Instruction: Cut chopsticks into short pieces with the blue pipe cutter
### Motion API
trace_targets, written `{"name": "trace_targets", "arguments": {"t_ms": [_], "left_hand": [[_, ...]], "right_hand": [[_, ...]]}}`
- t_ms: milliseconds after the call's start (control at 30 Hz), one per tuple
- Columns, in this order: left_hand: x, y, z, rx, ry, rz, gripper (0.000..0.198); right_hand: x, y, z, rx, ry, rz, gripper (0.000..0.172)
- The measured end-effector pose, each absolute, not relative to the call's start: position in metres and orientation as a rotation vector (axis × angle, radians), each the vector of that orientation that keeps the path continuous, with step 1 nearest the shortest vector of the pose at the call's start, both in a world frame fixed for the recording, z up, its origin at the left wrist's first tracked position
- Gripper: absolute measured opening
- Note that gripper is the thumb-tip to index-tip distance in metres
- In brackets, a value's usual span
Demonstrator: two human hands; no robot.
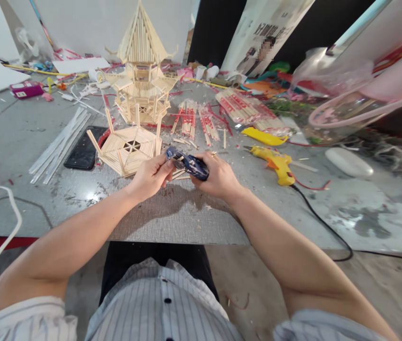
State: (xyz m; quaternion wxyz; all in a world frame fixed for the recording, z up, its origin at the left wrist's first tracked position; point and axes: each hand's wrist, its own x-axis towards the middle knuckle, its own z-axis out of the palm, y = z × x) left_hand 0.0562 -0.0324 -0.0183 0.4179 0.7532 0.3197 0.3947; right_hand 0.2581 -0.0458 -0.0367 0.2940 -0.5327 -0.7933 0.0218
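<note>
View down over two bare forearms meeting above a grey surface (187, 218). Just right of a hexagonal stick base (128, 149), and nearer the body: a dark blue cutter (188, 163), held a little above the surface.

Right hand (218, 179) clenched around the cutter's handles, fingers curled over them. Long axis of the cutter almost level, running left to right, with the handles buried in the right palm and the working head pointing left toward the base.

Left hand (151, 177) closed in a pinch right at that head and touching it. Thumb and fingers pressed on a few thin wooden sticks (179, 175), jutting rightward beneath the cutter. Blades hidden by the fingers, so impossible to tell whether closed on a stick. Both hands on the cutter from opposite ends, neither nearer than the other.

Behind the base, a tall stick pagoda (142, 71). Left of the base, a black phone (83, 149) lying flat. Well to the right of the base, a yellow glue gun (275, 163) on its side, with its dark cord trailing off toward the surface edge.
</note>
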Motion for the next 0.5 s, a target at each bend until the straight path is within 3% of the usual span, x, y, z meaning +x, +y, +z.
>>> {"name": "trace_targets", "arguments": {"t_ms": [500], "left_hand": [[0.0559,-0.0302,-0.0201,1.871,0.758,1.008,0.035]], "right_hand": [[0.2578,-0.0474,-0.0349,-1.450,-2.148,0.021,0.042]]}}
